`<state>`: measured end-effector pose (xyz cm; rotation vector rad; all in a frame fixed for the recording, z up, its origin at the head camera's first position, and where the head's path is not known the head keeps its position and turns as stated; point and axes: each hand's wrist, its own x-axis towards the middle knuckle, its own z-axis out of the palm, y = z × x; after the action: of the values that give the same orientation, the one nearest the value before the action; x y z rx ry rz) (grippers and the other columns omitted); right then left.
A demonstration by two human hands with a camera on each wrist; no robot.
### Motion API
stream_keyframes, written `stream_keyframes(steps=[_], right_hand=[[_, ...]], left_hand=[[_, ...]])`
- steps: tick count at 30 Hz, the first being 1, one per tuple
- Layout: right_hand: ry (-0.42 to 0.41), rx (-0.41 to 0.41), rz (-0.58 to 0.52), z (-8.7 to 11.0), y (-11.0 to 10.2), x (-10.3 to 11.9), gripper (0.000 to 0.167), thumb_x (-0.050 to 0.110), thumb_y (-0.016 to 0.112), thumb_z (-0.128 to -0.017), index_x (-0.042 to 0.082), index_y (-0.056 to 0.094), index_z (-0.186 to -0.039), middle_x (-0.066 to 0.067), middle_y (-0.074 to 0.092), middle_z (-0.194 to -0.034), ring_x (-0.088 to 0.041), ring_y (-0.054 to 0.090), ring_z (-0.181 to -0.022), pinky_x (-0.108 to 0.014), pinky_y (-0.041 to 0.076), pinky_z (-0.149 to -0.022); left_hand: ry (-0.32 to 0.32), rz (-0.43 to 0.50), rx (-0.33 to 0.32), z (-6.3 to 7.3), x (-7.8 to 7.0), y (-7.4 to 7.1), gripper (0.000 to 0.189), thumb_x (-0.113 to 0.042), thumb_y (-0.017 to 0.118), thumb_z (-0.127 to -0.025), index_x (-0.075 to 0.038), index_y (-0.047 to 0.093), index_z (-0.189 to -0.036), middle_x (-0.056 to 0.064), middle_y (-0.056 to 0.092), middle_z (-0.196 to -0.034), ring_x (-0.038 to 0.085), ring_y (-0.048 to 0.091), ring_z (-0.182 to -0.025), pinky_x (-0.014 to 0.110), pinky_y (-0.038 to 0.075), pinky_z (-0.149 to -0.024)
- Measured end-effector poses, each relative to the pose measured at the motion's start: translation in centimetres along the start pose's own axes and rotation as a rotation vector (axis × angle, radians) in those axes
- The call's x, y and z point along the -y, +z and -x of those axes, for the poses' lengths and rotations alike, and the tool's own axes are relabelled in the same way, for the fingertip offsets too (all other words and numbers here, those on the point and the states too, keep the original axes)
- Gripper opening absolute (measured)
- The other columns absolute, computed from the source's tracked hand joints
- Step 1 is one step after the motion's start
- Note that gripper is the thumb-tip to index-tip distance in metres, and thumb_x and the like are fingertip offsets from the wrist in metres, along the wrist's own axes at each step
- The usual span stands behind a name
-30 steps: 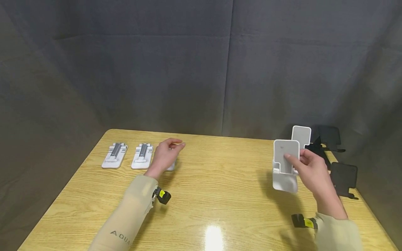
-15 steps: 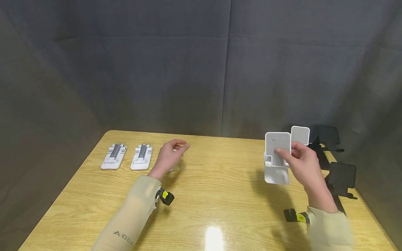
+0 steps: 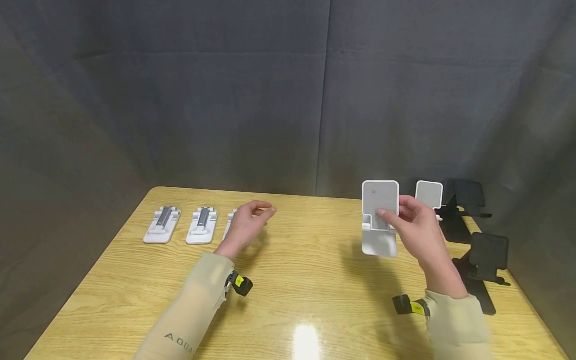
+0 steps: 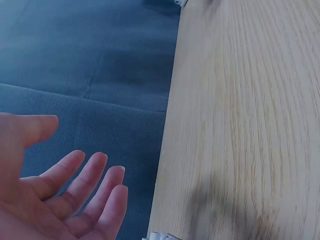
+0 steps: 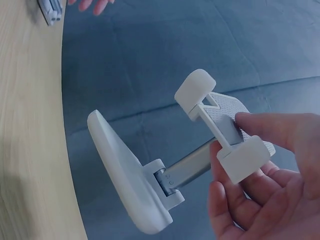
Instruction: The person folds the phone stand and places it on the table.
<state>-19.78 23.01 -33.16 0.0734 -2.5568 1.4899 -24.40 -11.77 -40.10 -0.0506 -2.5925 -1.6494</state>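
My right hand point(image 3: 418, 227) pinches an unfolded white phone stand point(image 3: 380, 197) by its upper plate, thumb on the grey pad and fingers behind. In the right wrist view the stand's base point(image 5: 125, 172) hangs at the end of a grey metal arm point(image 5: 187, 170), off to the side of the table edge. My left hand point(image 3: 247, 224), with nothing in it and loosely bent fingers, hovers over the table at the left. It partly hides a folded white phone stand point(image 3: 228, 226). Two more folded stands, a middle one point(image 3: 202, 226) and a left one point(image 3: 162, 225), lie beside it.
At the right, another unfolded white stand point(image 3: 429, 195) stands behind my right hand. Next to it is a black stand point(image 3: 470, 197), and nearer the front a second black stand point(image 3: 489, 257). A dark curtain point(image 3: 252, 110) hangs behind the wooden table point(image 3: 297, 265).
My right hand has carried the white phone stand leftward and slightly up, away from the stands at the right. My left hand has drifted a little to the right, uncovering part of the third folded stand.
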Motion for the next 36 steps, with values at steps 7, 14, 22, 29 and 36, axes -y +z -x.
stream_keyframes(steps=[7,14,22,29,36], right_hand=[[-0.040,-0.009,-0.039,0.2,1.4,1.3,0.044,0.021,0.073,-0.097,-0.005,0.059,-0.129,-0.023,0.069,-0.118,-0.024,0.067,-0.103,-0.040,0.051,-0.097],[-0.075,-0.010,-0.094,0.2,2.8,2.4,0.038,0.017,0.075,-0.094,-0.005,0.061,-0.123,-0.020,0.072,-0.110,-0.008,0.067,-0.091,-0.017,0.051,-0.082],[-0.090,0.025,-0.152,0.4,4.5,2.9,0.035,0.011,0.077,-0.092,-0.006,0.061,-0.117,-0.016,0.074,-0.102,-0.011,0.069,-0.087,-0.019,0.054,-0.079],[-0.066,0.054,-0.216,0.6,5.5,3.6,0.034,0.009,0.078,-0.091,-0.005,0.060,-0.115,-0.017,0.074,-0.103,-0.011,0.069,-0.086,-0.020,0.054,-0.078],[-0.091,0.072,-0.259,0.2,6.6,4.2,0.031,0.006,0.078,-0.090,-0.006,0.060,-0.113,-0.018,0.074,-0.103,-0.013,0.070,-0.087,-0.022,0.056,-0.079]], left_hand=[[0.028,-0.010,0.028,0.3,-0.2,0.5,0.040,-0.034,0.066,-0.099,-0.006,0.067,-0.127,0.009,0.068,-0.103,0.034,0.069,-0.096,0.034,0.053,-0.073],[0.034,-0.006,0.072,0.7,-0.3,1.2,0.041,-0.034,0.066,-0.100,-0.004,0.066,-0.128,0.009,0.069,-0.105,0.033,0.069,-0.096,0.036,0.054,-0.078],[0.027,-0.001,0.135,1.2,-0.7,2.1,0.042,-0.038,0.066,-0.100,-0.009,0.065,-0.130,0.007,0.067,-0.110,0.031,0.069,-0.099,0.037,0.056,-0.078],[0.052,0.008,0.166,1.6,-1.5,2.7,0.043,-0.038,0.065,-0.100,-0.006,0.065,-0.129,0.007,0.068,-0.108,0.029,0.070,-0.095,0.037,0.056,-0.078],[0.056,0.105,0.254,1.8,-1.6,3.9,0.041,-0.034,0.062,-0.102,-0.002,0.064,-0.129,0.010,0.070,-0.105,0.037,0.069,-0.099,0.050,0.056,-0.088]])
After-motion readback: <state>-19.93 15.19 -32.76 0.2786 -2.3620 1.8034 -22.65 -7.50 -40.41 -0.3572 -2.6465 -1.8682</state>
